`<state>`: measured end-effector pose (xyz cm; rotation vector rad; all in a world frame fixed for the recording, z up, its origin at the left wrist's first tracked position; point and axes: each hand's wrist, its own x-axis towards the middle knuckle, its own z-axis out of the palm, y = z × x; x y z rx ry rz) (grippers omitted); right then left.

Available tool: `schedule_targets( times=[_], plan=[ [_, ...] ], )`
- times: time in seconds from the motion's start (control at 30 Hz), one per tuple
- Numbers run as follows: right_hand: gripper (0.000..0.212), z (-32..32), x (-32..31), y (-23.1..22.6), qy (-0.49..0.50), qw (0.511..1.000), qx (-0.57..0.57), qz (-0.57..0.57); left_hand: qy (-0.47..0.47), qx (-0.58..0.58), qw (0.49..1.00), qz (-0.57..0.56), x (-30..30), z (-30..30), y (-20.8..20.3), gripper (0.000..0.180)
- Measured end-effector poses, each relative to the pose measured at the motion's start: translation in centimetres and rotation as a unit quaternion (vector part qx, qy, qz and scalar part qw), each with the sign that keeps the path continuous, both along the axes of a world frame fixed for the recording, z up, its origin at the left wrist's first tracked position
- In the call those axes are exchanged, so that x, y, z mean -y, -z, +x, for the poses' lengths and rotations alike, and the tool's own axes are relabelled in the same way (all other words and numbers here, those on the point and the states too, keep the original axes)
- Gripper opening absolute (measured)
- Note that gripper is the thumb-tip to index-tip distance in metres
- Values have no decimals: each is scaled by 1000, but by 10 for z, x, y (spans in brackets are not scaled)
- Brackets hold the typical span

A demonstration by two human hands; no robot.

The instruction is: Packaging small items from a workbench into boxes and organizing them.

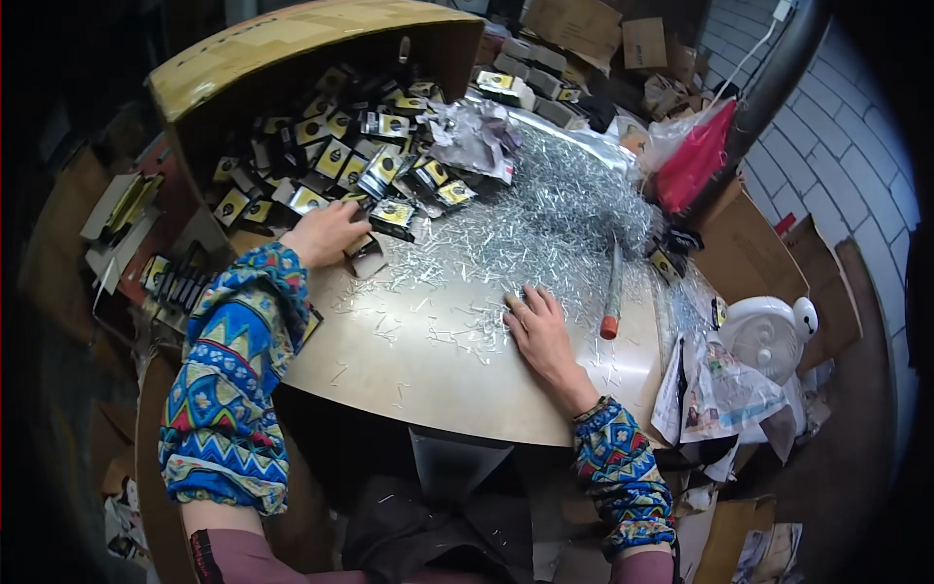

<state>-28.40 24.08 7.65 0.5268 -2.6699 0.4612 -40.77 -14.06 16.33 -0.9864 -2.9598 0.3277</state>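
My left hand (329, 234) is at the near edge of a heap of small black-and-yellow boxes (333, 159). Its fingers curl over one small dark box (366, 257), whose pale end faces the near side of the table. My right hand (543, 336) rests low on the metal tabletop (457, 399), its fingers apart at the near fringe of a large pile of thin silvery metal pins (574, 195). Nothing shows in its grasp, though the palm side is hidden. Loose pins lie scattered between my two hands.
A big cardboard carton (311, 39) lies open behind the boxes. Torn grey wrapping (472, 136) lies beside them. A rod with a red end (610, 326) leans on the pins. At the right are a pink bag (696, 156), a white fan (764, 336) and printed plastic sheets (725, 389).
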Motion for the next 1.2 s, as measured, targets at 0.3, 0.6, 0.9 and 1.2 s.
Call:
schedule_targets(
  times=[0.3,0.6,0.9,1.2],
  plan=[
    [40,22,-7,3,-29,998,47,-18,-119,191,971,76,-31,28,-16,67],
    [40,44,11,1,-16,998,57,9,-148,82,985,-17,-45,77,-53,62],
    [53,45,30,-5,-33,992,98,78,-261,339,569,702,-44,205,-8,43],
    [57,46,25,3,-56,991,114,-38,-386,485,298,726,-27,347,128,29]
  ],
)
